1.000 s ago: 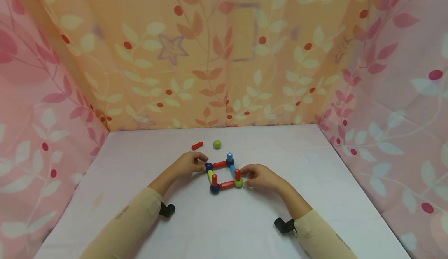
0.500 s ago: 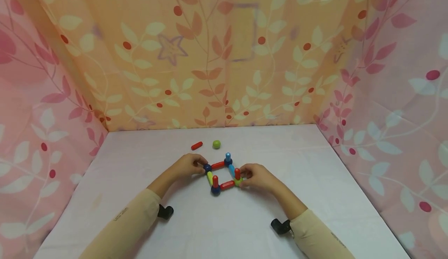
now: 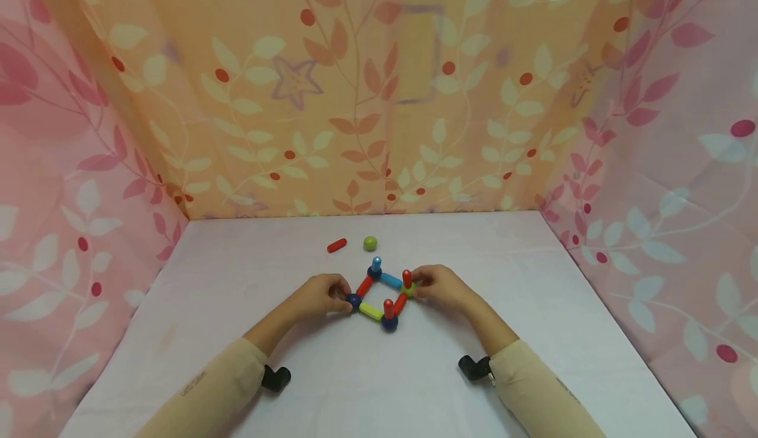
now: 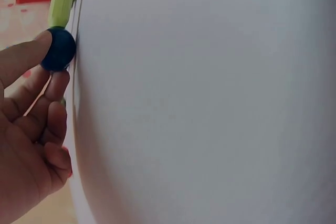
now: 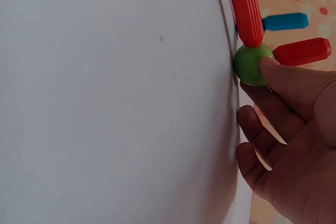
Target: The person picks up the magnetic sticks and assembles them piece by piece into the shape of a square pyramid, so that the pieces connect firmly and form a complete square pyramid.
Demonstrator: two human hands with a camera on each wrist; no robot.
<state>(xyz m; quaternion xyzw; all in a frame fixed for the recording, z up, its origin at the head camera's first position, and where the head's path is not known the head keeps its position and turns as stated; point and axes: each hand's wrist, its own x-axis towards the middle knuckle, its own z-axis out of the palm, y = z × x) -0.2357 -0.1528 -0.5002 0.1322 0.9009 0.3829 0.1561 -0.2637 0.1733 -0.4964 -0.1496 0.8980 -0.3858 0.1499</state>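
Observation:
A four-sided frame of coloured rods and balls lies on the table between the hands. My left hand [image 3: 324, 295] pinches the dark blue ball [image 4: 62, 50] at its left corner, where a yellow-green rod [image 3: 371, 311] and a red rod [image 3: 364, 286] meet. At the right corner my right hand [image 3: 441, 285] pinches the green ball [image 5: 250, 65] between thumb and fingers. A red rod [image 3: 406, 278] stands up from that ball. Another upright red rod [image 3: 388, 308] rises from the near blue ball [image 3: 389, 323]. A light blue rod [image 3: 376, 264] stands on the far blue ball [image 3: 374, 272].
Beyond the frame, a loose red rod [image 3: 337, 245] and a loose green ball [image 3: 370, 243] lie on the white table [image 3: 284, 247]. Patterned cloth [image 3: 355, 96] hangs around the back and sides. Black wrist devices [image 3: 276, 379] sit at both sleeves.
The rod frame has turned on the table: its left corner came nearer and its right corner went farther away. My right hand, at first beside the green ball, now grips it.

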